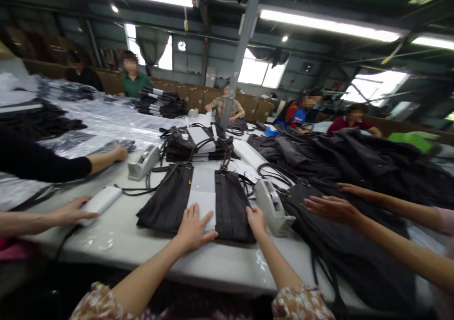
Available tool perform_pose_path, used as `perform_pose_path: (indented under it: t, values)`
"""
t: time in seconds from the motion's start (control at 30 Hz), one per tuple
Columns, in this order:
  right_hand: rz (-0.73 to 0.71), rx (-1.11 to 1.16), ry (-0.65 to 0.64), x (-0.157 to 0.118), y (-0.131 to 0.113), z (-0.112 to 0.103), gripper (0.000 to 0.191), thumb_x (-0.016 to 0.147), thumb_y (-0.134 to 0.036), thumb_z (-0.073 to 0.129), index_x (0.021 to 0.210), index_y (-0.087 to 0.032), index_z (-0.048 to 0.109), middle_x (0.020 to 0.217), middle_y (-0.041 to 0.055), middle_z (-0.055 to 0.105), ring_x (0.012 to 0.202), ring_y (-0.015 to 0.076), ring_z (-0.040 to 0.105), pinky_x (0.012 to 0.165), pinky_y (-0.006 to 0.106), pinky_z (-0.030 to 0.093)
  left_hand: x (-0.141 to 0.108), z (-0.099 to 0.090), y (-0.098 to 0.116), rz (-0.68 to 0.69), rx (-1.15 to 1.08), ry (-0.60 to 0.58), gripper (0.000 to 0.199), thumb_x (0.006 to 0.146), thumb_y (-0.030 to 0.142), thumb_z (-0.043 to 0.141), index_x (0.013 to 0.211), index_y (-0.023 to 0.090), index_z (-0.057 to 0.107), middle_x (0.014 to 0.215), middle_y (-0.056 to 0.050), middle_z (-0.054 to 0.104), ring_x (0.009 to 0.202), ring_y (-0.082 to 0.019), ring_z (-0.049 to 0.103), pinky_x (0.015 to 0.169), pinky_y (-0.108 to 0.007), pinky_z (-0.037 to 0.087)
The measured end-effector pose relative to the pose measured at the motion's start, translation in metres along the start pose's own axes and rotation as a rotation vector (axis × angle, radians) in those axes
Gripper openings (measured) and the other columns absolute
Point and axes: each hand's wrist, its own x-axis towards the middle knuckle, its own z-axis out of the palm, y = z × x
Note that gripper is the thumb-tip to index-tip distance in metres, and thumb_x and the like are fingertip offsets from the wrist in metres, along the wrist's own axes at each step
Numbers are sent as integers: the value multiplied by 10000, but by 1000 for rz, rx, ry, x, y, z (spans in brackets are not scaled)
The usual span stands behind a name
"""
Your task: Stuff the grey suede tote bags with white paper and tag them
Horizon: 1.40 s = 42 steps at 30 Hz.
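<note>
A black handbag [170, 199] lies flat on the table in front of me, its looped handles pointing away. Down its middle runs a white paper strip [204, 183]. Spread flat, my left hand [195, 228] presses on the lower end of the strip and the bag beside it. At the bag's right edge, my right hand [256, 220] pinches the side of the bag between thumb and fingers. Just right of that hand stands a grey tape dispenser [271, 206]. Behind the bag is a stack of similar black bags [177, 145] with white strips.
Another tape dispenser [144, 163] stands at the back left. A co-worker's hand [73, 211] at left touches a white box-like object [101, 204]. At right, another person's hands [333, 209] hover by a large pile of dark bags [354, 164]. More people sit across the table.
</note>
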Motion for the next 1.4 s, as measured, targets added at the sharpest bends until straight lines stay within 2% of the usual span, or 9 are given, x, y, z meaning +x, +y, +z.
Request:
perform_pose_path:
  t: [0.13,0.23,0.37,0.73,0.93,1.1,1.17,1.27,1.4]
  values:
    - [95,-179,-124,4,-5,-9,523,910,-427,355,1027,-34,680,1087,302,608,1062,424,566,897,559,397,0,-11,-3,30,-105,-18,877,704,843,308,1423,342,326,1529,-144,189,1389,-429,106,1077,-567,101]
    - [127,-396,-225,18,-3,-9,633,916,-501,275,1097,-35,664,1161,280,589,1104,407,552,937,518,392,3,-12,-8,35,-160,4,897,687,856,303,1422,341,328,1539,-141,151,1392,-436,72,1078,-588,84]
    - [77,-406,-287,30,5,-3,641,899,-516,270,1125,-59,659,1169,272,591,1101,409,555,929,550,386,4,-10,-10,43,-208,23,892,684,850,333,1417,343,336,1544,-142,123,1391,-445,56,1074,-606,75]
    - [32,-430,-209,1,1,0,635,913,-480,138,1193,-128,587,1144,228,612,1037,357,603,843,445,461,4,-10,-12,67,-265,23,904,683,852,338,1433,348,297,1546,-143,108,1390,-446,53,1073,-617,77]
    - [54,-418,-231,6,2,0,648,902,-507,139,1233,-141,559,1178,232,588,1055,388,586,835,445,456,10,-19,-18,4,-402,50,865,789,757,331,1484,295,106,1520,-180,177,1383,-413,163,1072,-581,192]
    - [30,-449,-237,11,6,0,637,899,-519,141,1240,-170,552,1153,208,610,1005,358,619,809,421,473,4,-58,-36,19,-406,302,692,868,525,449,1448,204,249,1353,-130,476,1241,-272,435,1025,-402,359]
    - [20,-460,-224,12,8,1,625,899,-527,146,1204,-185,570,1123,193,628,964,341,638,784,414,483,-2,-80,-53,-75,-336,429,603,890,456,436,1421,203,302,1239,-104,568,1132,-250,506,984,-374,385]
    - [4,-455,-217,13,9,2,611,899,-528,144,1142,-196,596,1082,182,647,935,333,648,779,411,486,-7,-105,-90,-368,-213,508,613,897,473,414,1426,189,287,1173,-119,602,1107,-270,517,981,-391,358]
    - [10,-451,-247,14,9,1,614,892,-513,138,1146,-179,586,1107,200,631,965,359,631,806,429,473,-11,-102,-137,-640,-233,259,718,824,607,459,1376,160,354,1191,-154,599,1137,-302,524,936,-382,381]
